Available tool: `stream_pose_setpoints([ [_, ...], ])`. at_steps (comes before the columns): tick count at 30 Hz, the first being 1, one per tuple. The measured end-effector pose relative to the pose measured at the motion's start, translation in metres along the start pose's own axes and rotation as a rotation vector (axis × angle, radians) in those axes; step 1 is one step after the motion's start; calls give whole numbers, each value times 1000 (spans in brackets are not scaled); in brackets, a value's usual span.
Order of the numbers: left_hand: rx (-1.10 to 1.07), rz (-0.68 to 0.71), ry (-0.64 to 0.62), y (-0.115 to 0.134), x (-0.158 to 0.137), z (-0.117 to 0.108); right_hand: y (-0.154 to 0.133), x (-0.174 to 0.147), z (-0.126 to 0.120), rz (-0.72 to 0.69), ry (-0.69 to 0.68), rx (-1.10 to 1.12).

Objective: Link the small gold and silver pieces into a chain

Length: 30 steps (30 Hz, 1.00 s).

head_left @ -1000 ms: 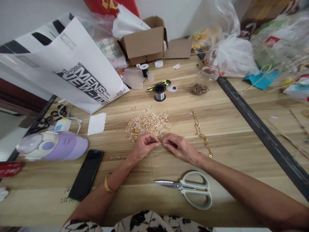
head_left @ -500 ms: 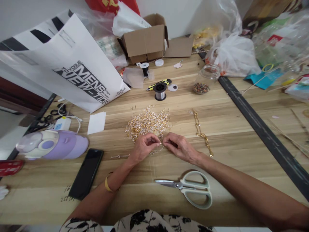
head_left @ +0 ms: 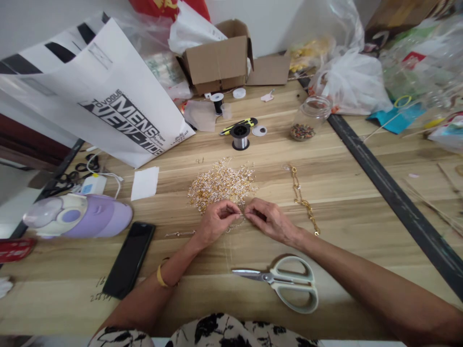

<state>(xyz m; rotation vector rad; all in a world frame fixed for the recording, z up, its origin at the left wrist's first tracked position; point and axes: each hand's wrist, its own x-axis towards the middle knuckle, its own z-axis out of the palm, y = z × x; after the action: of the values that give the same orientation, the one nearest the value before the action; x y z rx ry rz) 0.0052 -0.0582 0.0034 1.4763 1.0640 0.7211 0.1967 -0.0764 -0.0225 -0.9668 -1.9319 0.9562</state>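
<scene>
My left hand and my right hand meet fingertip to fingertip just below a heap of small gold and silver metal findings on the wooden table. Both pinch a thin beaded chain whose loose end trails to the left on the wood. What the fingertips hold between them is too small to make out. A finished gold chain lies stretched out to the right of my right hand.
Pale green scissors lie near the front edge. A black phone and a purple bottle are at the left. Behind stand a thread spool, a bead jar, a cardboard box and a large white shopping bag.
</scene>
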Motion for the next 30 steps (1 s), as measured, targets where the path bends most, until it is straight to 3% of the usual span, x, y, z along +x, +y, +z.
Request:
stream_pose_setpoints([
  [30,-65,-11,-39,-3,2,0,-3,1,-1,-7,-6,17],
])
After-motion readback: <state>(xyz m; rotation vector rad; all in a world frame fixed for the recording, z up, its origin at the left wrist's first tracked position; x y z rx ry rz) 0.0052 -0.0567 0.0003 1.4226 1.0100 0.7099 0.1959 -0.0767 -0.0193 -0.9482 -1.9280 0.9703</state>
